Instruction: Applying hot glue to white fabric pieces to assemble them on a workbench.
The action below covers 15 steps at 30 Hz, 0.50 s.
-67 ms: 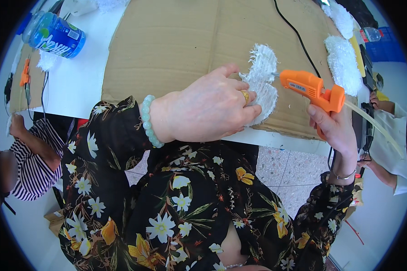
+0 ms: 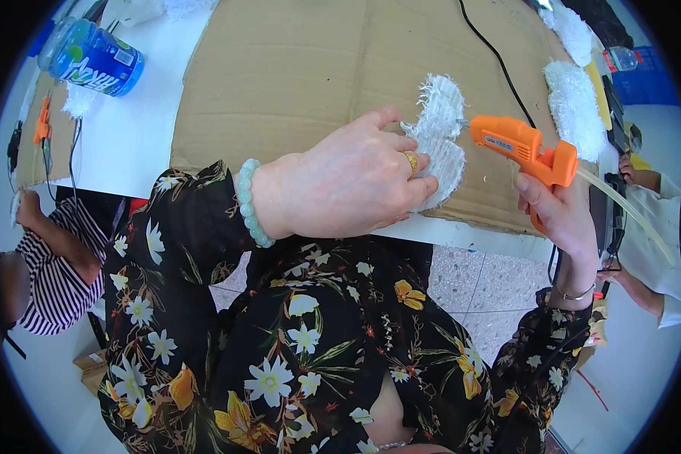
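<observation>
My left hand (image 2: 359,178), with a green bead bracelet and a gold ring, holds a white fluffy fabric piece (image 2: 439,129) over the near edge of a brown cardboard sheet (image 2: 295,68). My right hand (image 2: 556,212) grips an orange glue gun (image 2: 522,144) by its handle. The gun's nozzle points left and touches the right side of the fluffy piece. A pale glue stick (image 2: 620,204) sticks out behind the gun.
The cardboard lies on a white table (image 2: 129,144). A blue-labelled plastic bottle (image 2: 91,57) lies at the far left. More white fluffy pieces (image 2: 575,98) lie at the right. A black cable (image 2: 499,60) crosses the cardboard. Other people sit at left (image 2: 45,265) and right (image 2: 651,250).
</observation>
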Each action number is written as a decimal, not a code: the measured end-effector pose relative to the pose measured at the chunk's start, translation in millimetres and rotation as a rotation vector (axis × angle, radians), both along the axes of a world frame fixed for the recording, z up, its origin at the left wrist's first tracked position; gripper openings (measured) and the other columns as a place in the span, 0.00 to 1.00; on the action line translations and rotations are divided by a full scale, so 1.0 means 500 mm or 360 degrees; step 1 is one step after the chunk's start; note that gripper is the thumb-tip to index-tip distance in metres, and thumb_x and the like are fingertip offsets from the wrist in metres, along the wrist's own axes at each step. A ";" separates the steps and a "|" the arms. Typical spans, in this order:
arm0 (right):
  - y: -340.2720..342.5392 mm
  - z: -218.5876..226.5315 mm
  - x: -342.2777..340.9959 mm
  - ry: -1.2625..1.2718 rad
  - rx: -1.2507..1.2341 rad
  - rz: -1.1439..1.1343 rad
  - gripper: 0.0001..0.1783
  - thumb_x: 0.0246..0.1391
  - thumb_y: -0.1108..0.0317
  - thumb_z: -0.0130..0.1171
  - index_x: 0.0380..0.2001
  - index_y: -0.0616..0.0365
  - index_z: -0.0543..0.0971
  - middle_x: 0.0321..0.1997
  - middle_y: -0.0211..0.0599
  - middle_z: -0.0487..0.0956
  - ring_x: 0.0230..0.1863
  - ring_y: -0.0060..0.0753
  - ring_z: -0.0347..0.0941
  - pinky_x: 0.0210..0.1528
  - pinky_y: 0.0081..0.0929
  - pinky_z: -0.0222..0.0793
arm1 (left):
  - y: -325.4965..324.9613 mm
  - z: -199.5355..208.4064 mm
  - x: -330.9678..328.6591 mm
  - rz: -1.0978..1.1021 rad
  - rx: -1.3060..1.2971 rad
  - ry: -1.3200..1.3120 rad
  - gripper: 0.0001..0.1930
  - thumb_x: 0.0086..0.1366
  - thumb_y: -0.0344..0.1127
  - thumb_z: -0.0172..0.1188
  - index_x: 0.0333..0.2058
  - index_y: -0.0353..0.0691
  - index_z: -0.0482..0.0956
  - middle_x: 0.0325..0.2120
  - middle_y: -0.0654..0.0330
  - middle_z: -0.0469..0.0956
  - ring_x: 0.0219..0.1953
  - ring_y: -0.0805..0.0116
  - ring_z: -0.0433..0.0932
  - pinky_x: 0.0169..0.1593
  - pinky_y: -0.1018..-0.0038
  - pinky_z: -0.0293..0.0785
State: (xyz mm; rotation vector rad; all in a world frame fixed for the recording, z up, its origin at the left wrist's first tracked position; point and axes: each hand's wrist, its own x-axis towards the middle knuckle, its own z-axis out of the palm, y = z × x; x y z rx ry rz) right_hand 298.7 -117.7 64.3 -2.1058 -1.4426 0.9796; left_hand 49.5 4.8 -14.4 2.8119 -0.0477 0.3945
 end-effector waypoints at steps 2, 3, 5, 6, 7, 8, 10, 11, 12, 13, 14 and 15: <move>0.000 0.003 -0.001 -0.0060 -0.0031 -0.0017 0.16 0.54 0.59 0.61 0.34 0.61 0.73 0.21 0.26 0.71 0.21 0.17 0.68 0.23 0.16 0.62 | 0.001 0.003 0.000 -0.0004 -0.0070 0.0011 0.23 0.49 0.42 0.67 0.43 0.43 0.74 0.44 0.60 0.77 0.47 0.66 0.75 0.56 0.59 0.63; -0.001 0.003 0.000 -0.0049 -0.0054 -0.0020 0.16 0.54 0.59 0.60 0.35 0.61 0.72 0.21 0.26 0.71 0.21 0.17 0.68 0.23 0.16 0.62 | 0.001 0.004 0.000 -0.0005 -0.0071 0.0010 0.23 0.49 0.42 0.67 0.43 0.43 0.74 0.44 0.60 0.77 0.47 0.66 0.75 0.56 0.59 0.63; -0.004 0.004 0.003 -0.0038 -0.0073 -0.0021 0.16 0.54 0.60 0.60 0.35 0.62 0.72 0.21 0.26 0.71 0.21 0.17 0.68 0.23 0.16 0.62 | 0.001 0.005 0.002 -0.0010 -0.0038 0.0006 0.23 0.49 0.42 0.67 0.43 0.42 0.74 0.44 0.60 0.77 0.47 0.65 0.75 0.56 0.59 0.63; -0.008 0.007 0.004 0.0000 -0.0042 -0.0026 0.15 0.54 0.61 0.60 0.35 0.62 0.72 0.21 0.26 0.71 0.21 0.17 0.68 0.24 0.16 0.62 | 0.002 0.005 0.002 -0.0009 -0.0036 0.0006 0.23 0.49 0.42 0.67 0.43 0.42 0.74 0.44 0.60 0.77 0.47 0.65 0.75 0.56 0.59 0.63; -0.011 0.009 0.005 0.0040 -0.0011 -0.0032 0.15 0.54 0.61 0.59 0.36 0.62 0.72 0.21 0.26 0.71 0.22 0.17 0.68 0.24 0.16 0.62 | 0.002 0.005 0.002 -0.0006 -0.0034 -0.0003 0.23 0.49 0.42 0.67 0.43 0.42 0.74 0.44 0.60 0.77 0.47 0.65 0.75 0.56 0.59 0.63; -0.010 0.009 0.002 0.0041 -0.0007 -0.0033 0.15 0.54 0.61 0.59 0.36 0.62 0.72 0.21 0.26 0.71 0.22 0.17 0.68 0.24 0.16 0.62 | 0.002 0.006 0.002 -0.0003 -0.0032 -0.0013 0.23 0.49 0.42 0.67 0.43 0.42 0.74 0.44 0.60 0.77 0.47 0.65 0.75 0.56 0.59 0.63; -0.006 0.009 -0.009 0.0103 0.0003 -0.0091 0.13 0.54 0.63 0.59 0.36 0.61 0.72 0.21 0.26 0.71 0.23 0.17 0.68 0.25 0.16 0.62 | 0.002 0.002 0.003 -0.0006 -0.0005 -0.0124 0.18 0.49 0.39 0.64 0.38 0.40 0.74 0.37 0.61 0.77 0.42 0.66 0.76 0.52 0.61 0.65; -0.003 0.009 -0.012 0.0105 0.0007 -0.0093 0.13 0.54 0.63 0.59 0.36 0.61 0.72 0.21 0.26 0.71 0.23 0.17 0.68 0.25 0.16 0.62 | 0.003 -0.002 0.004 -0.0007 0.0018 -0.0236 0.13 0.50 0.37 0.60 0.34 0.39 0.75 0.29 0.62 0.77 0.36 0.67 0.77 0.47 0.64 0.67; -0.001 0.010 -0.014 0.0046 0.0031 -0.0095 0.13 0.55 0.62 0.58 0.35 0.61 0.72 0.21 0.26 0.71 0.23 0.17 0.68 0.25 0.16 0.62 | 0.003 -0.006 0.004 -0.0009 0.0023 -0.0233 0.13 0.50 0.37 0.60 0.34 0.39 0.75 0.29 0.62 0.77 0.36 0.67 0.77 0.47 0.64 0.67; 0.001 0.011 -0.014 -0.0015 0.0061 -0.0098 0.13 0.55 0.61 0.57 0.35 0.60 0.72 0.21 0.27 0.71 0.23 0.17 0.68 0.25 0.17 0.62 | 0.003 -0.010 0.004 -0.0005 0.0032 -0.0280 0.13 0.50 0.38 0.60 0.34 0.39 0.75 0.30 0.62 0.77 0.37 0.67 0.77 0.48 0.63 0.67; 0.001 0.014 -0.006 -0.0013 0.0070 -0.0099 0.13 0.55 0.61 0.57 0.35 0.60 0.72 0.21 0.27 0.71 0.23 0.17 0.68 0.25 0.17 0.62 | 0.004 -0.012 0.004 -0.0001 0.0040 -0.0326 0.14 0.51 0.38 0.61 0.35 0.39 0.75 0.30 0.62 0.77 0.38 0.67 0.77 0.49 0.63 0.67; -0.002 0.017 0.010 0.0100 0.0196 -0.0136 0.15 0.57 0.58 0.55 0.35 0.60 0.71 0.22 0.28 0.72 0.23 0.18 0.68 0.24 0.17 0.62 | 0.007 -0.009 0.002 -0.0004 0.0048 -0.0323 0.14 0.51 0.38 0.61 0.35 0.39 0.75 0.30 0.62 0.77 0.38 0.67 0.77 0.49 0.63 0.67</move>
